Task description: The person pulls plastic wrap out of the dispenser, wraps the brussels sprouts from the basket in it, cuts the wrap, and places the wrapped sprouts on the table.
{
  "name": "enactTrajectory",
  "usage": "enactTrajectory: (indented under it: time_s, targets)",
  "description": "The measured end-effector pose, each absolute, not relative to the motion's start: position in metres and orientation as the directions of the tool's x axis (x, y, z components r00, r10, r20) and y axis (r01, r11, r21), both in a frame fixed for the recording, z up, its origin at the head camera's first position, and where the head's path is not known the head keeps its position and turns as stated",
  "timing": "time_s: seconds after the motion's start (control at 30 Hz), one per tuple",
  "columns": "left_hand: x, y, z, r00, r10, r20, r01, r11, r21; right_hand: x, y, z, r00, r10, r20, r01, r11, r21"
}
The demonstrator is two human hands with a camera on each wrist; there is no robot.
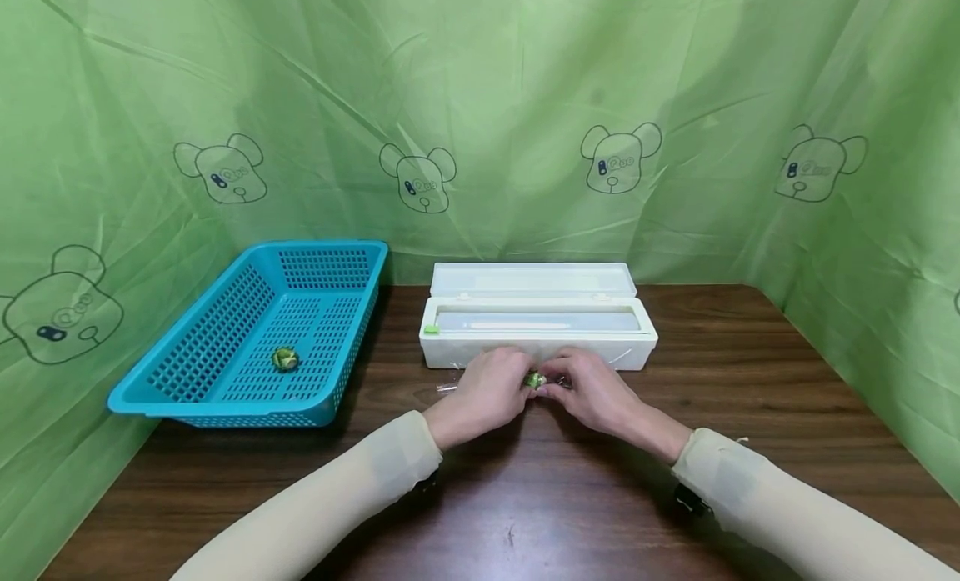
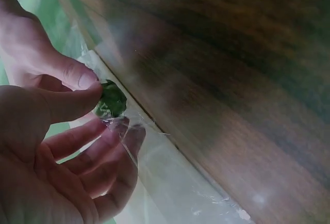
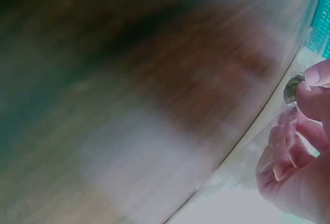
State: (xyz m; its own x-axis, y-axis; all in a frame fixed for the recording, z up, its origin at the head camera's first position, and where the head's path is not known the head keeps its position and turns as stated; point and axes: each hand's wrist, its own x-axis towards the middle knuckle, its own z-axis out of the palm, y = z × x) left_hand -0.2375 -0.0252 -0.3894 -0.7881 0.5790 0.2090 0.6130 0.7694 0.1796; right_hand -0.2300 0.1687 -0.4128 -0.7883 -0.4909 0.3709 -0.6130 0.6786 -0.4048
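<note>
A small Brussels sprout [image 1: 535, 380] is pinched between both hands, close in front of a white cling film dispenser [image 1: 450, 353]. My left hand [image 1: 491, 387] grips it from the left, thumb on the sprout [image 2: 113, 100] and the other fingers curled below in the left wrist view. From the other side my right hand [image 1: 595, 389] also pinches it, thumb and fingertips at the sprout [image 3: 292, 90] in the right wrist view. Clear cling film [image 1: 447, 388] shows around the fingers and along the dispenser's front. Part of the sprout is hidden behind the fingers.
To the left stands a blue perforated basket [image 1: 352, 339] with another Brussels sprout [image 1: 285, 359] in it. The dispenser's translucent lid [image 1: 532, 278] is raised at the back, and a small green slider [image 1: 431, 329] sits on its left end. Green cloth [image 1: 510, 81] surrounds the wooden table [image 1: 750, 381].
</note>
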Motion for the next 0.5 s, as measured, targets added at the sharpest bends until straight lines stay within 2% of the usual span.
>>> enactTrajectory:
  time_s: [0.27, 0.5]
  targets:
    - [-0.2393, -0.0227, -0.3901, -0.825, 0.553, 0.116, 0.563, 0.787, 0.254, -0.2283, 0.1703, -0.4118, -0.796, -0.514, 0.319, -0.604, 0.649, -0.462]
    - [-0.2412, -0.0242, -0.3916, -0.809, 0.576, 0.119, 0.583, 0.76, 0.286, -0.2275, 0.1712, -0.4087, -0.815, -0.503, 0.286, -0.574, 0.635, -0.517]
